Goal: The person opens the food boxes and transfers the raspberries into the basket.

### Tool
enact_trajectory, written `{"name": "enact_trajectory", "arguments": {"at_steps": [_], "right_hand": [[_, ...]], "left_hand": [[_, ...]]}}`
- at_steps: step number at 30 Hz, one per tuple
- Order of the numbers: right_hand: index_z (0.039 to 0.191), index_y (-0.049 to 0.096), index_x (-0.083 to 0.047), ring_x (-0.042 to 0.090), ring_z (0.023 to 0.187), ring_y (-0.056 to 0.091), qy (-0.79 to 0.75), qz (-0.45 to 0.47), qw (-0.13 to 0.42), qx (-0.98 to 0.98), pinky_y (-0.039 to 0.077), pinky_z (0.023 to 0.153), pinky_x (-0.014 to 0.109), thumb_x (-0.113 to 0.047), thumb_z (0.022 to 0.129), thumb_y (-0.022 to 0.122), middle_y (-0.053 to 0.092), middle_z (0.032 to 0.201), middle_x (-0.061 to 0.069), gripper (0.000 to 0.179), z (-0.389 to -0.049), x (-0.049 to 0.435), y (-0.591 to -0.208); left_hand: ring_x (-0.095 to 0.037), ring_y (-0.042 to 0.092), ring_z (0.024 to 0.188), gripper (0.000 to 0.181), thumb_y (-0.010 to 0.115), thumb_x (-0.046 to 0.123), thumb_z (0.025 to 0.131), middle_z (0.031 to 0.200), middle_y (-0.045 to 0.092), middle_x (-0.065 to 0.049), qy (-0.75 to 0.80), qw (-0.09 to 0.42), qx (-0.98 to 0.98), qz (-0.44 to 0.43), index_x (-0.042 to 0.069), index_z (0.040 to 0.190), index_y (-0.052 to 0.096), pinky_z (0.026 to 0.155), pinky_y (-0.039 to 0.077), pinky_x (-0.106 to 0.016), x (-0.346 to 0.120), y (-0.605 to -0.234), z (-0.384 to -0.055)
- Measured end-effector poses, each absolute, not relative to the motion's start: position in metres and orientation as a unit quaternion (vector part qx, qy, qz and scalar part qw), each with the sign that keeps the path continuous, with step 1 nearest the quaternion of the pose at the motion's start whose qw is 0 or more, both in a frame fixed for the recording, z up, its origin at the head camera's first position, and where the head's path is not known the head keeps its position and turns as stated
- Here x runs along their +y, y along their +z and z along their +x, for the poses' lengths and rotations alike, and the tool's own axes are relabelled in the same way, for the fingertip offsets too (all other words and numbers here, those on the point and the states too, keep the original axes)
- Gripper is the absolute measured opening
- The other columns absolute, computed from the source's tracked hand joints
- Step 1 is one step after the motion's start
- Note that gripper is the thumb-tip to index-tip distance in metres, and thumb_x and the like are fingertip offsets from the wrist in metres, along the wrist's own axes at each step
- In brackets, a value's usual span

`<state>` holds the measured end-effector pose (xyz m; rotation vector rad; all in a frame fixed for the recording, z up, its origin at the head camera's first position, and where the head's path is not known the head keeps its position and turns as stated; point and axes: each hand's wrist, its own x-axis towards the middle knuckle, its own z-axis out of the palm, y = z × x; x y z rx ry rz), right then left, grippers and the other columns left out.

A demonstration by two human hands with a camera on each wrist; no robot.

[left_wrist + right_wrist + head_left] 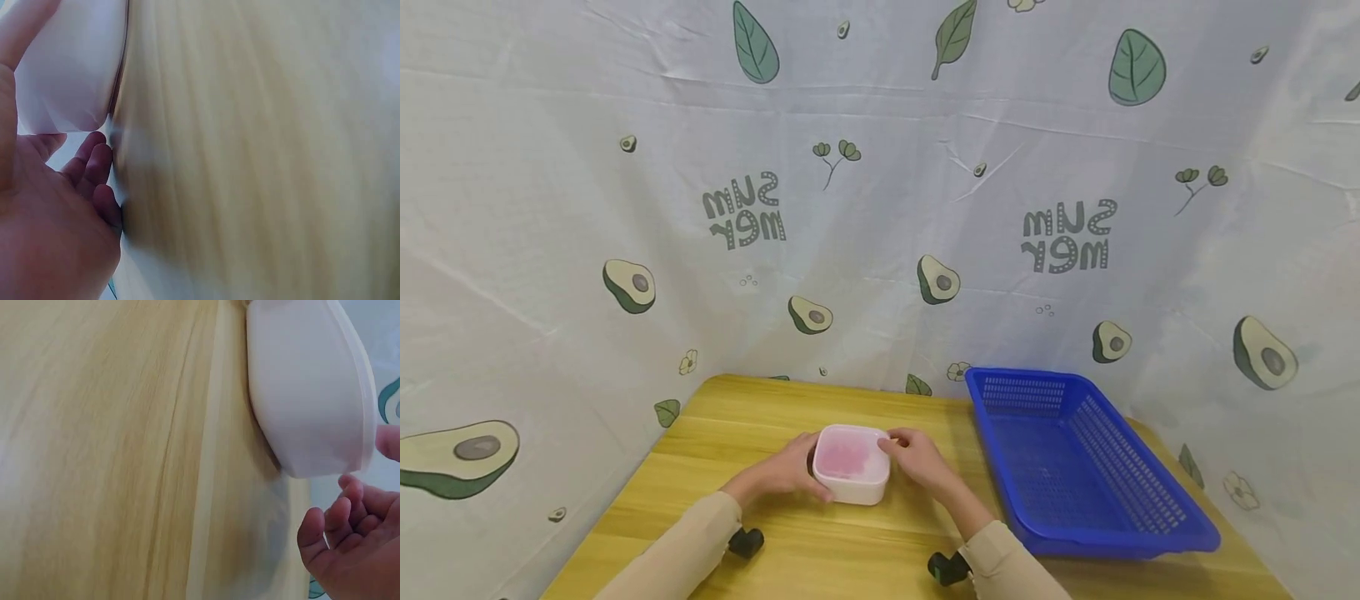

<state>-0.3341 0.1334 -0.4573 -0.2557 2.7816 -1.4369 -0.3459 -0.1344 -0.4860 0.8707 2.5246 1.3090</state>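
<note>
A white, square-cornered food container (857, 492) stands on the wooden table, its translucent lid (847, 454) on top and something pink showing through. My left hand (786, 471) holds the container from the left, thumb along the front side and fingers round the far left corner. In the left wrist view, the fingertips (97, 159) reach the container's lower corner. At the far right corner, my right hand (917, 458) pinches the lid's rim, the thumb over the top edge. The right wrist view shows the remaining fingers (310, 528) curled off the container's side.
A blue perforated plastic basket (1120, 546) stands to the right on the table (737, 417). A patterned cloth (880, 333) hangs behind and at both sides. Black wrist mounts (747, 543) are strapped under both wrists.
</note>
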Motion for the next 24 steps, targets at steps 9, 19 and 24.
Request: {"name": "enact_trajectory", "arguments": {"at_steps": [9, 19, 24], "right_hand": [[0.122, 0.065, 0.005, 0.013, 0.064, 0.045, -0.510, -0.062, 0.005, 0.858, 0.040, 0.056, 0.026, -0.021, 0.094, 0.069, 0.056, 0.093, 0.008, 0.039, -0.3366, 0.1282, -0.4633], [0.114, 0.067, 0.004, 0.009, 0.057, 0.038, -0.538, -0.064, -0.013, 0.841, 0.032, 0.048, 0.022, -0.016, 0.092, 0.070, 0.049, 0.084, 0.002, 0.030, -0.3357, 0.1264, -0.4663], [0.118, 0.065, 0.005, 0.010, 0.058, 0.039, -0.547, -0.063, -0.016, 0.835, 0.033, 0.048, 0.021, -0.015, 0.092, 0.071, 0.050, 0.085, 0.002, 0.034, -0.3362, 0.1273, -0.4664]], "left_hand": [[-0.021, 0.040, 0.112, 0.099, 0.095, 0.040, 0.065, 0.124, 0.049, -0.007, 0.454, 0.097, 0.840, 0.281, 0.012, 0.146, 0.045, 0.096, 0.039, -0.043, -0.1315, -0.4849, -0.3437], [-0.019, 0.041, 0.109, 0.090, 0.093, 0.035, 0.068, 0.119, 0.047, -0.005, 0.450, 0.099, 0.847, 0.266, 0.017, 0.142, 0.047, 0.095, 0.040, -0.040, -0.1321, -0.4860, -0.3427], [-0.019, 0.040, 0.109, 0.089, 0.092, 0.036, 0.069, 0.120, 0.048, -0.005, 0.446, 0.097, 0.847, 0.271, 0.017, 0.143, 0.047, 0.094, 0.040, -0.040, -0.1317, -0.4865, -0.3433]]}}
